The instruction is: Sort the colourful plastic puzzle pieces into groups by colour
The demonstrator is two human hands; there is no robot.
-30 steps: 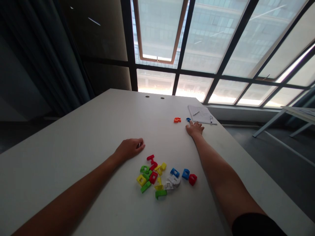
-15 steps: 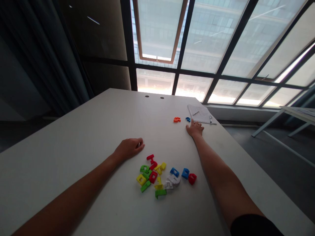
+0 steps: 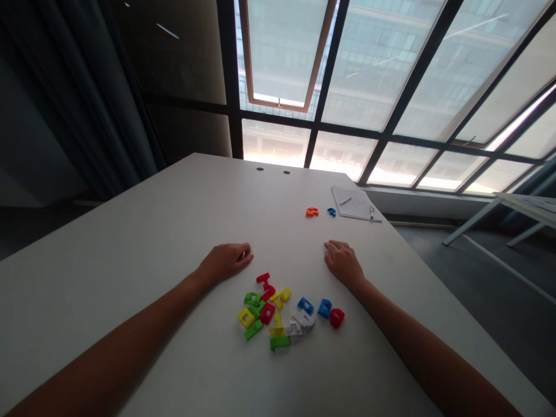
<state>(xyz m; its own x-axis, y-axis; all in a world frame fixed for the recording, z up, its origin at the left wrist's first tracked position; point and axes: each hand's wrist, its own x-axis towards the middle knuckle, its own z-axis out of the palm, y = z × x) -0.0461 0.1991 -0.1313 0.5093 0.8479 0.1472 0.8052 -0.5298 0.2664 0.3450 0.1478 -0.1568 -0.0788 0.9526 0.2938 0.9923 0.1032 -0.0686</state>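
My left hand rests on the white table with its fingers loosely curled and nothing visible in it. Across from it, my right hand lies palm down, fingers stretched out, holding nothing. Between and below both hands is a loose pile of coloured plastic pieces. A red piece is closest to my left hand. The pile also has a green piece, a yellow piece and a white piece. On its right side, a blue piece and a red block sit nearest my right forearm.
Farther off on the table are an orange piece and a small blue piece. Beside them lies a paper pad with pens on it. Windows rise behind, and another table stands at right.
My right hand has drawn back toward me from beside the paper pad and the small blue piece, which stays on the table. My left hand is almost unmoved.
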